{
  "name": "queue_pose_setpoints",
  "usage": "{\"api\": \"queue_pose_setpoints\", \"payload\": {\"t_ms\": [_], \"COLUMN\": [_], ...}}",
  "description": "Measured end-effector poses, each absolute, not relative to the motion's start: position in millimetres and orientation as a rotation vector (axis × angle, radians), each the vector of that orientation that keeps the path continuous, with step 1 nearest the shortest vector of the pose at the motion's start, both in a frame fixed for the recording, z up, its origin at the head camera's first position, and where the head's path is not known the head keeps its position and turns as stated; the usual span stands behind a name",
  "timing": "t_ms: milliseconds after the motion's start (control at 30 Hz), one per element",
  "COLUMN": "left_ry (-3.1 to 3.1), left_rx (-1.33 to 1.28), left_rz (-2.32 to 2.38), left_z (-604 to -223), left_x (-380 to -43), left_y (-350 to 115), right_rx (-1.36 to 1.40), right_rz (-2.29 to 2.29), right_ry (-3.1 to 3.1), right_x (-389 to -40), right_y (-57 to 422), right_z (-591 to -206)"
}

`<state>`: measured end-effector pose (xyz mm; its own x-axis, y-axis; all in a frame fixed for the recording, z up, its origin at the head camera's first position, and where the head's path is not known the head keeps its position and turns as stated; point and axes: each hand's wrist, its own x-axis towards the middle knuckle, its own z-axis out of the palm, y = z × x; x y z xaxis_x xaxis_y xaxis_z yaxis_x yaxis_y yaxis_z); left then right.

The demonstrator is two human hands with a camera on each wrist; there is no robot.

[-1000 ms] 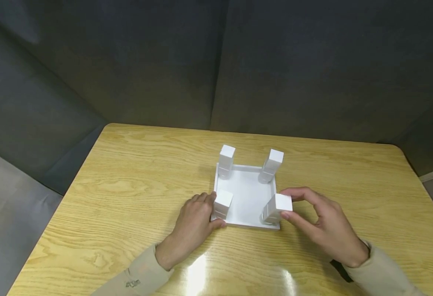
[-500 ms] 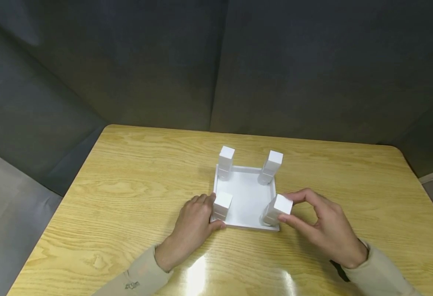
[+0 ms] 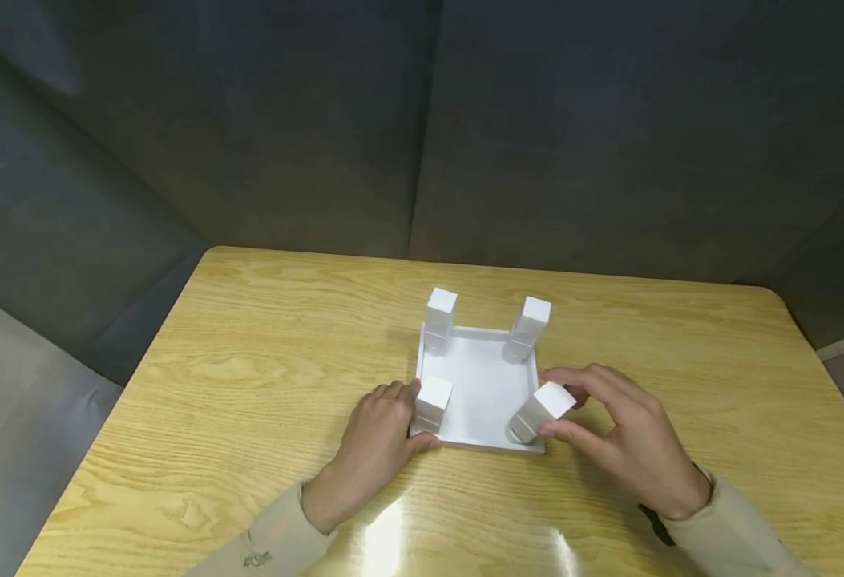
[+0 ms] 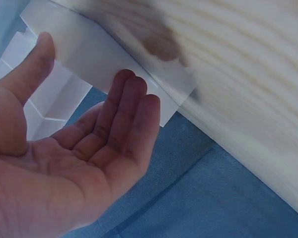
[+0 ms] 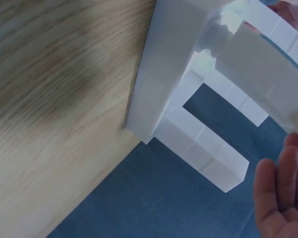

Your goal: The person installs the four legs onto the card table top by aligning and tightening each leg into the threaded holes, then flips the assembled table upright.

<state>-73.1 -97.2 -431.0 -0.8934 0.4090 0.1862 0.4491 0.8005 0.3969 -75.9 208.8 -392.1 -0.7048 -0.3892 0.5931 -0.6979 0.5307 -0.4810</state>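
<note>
A small white square table lies upside down, its raised-rim underside (image 3: 482, 385) facing up and a blocky leg rising at each corner. My left hand (image 3: 381, 430) holds its near left corner, thumb at the front edge and fingers along the left side; the left wrist view shows the fingertips at the white side wall (image 4: 84, 47). Between thumb and forefinger, my right hand (image 3: 631, 429) pinches the top of the near right leg (image 3: 539, 413), which leans outward to the right. In the right wrist view, a narrow ridged white piece (image 5: 214, 38) shows between that leg and the rim.
The other legs stand upright: near left (image 3: 433, 405), far left (image 3: 439, 322) and far right (image 3: 526, 330). All this sits on a wooden tabletop (image 3: 270, 344). Dark fabric panels (image 3: 573, 144) rise behind its back edge.
In my right hand, the near right leg has turned and tilted further to the right, its top face rotated. The left hand keeps its place at the corner.
</note>
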Motion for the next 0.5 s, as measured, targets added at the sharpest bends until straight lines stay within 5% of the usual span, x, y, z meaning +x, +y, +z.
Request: {"api": "queue_pose_setpoints", "payload": {"t_ms": [500], "left_ry": [-2.889], "left_rx": [-0.711], "left_rz": [-0.647], "left_z": [-430.1], "left_x": [-73.1], "left_y": [-98.2], "right_rx": [0.859], "right_rz": [1.002], "right_ry": [-2.405], "right_x": [-71.5], "right_y": [213.7], "right_z": [-387.5]}}
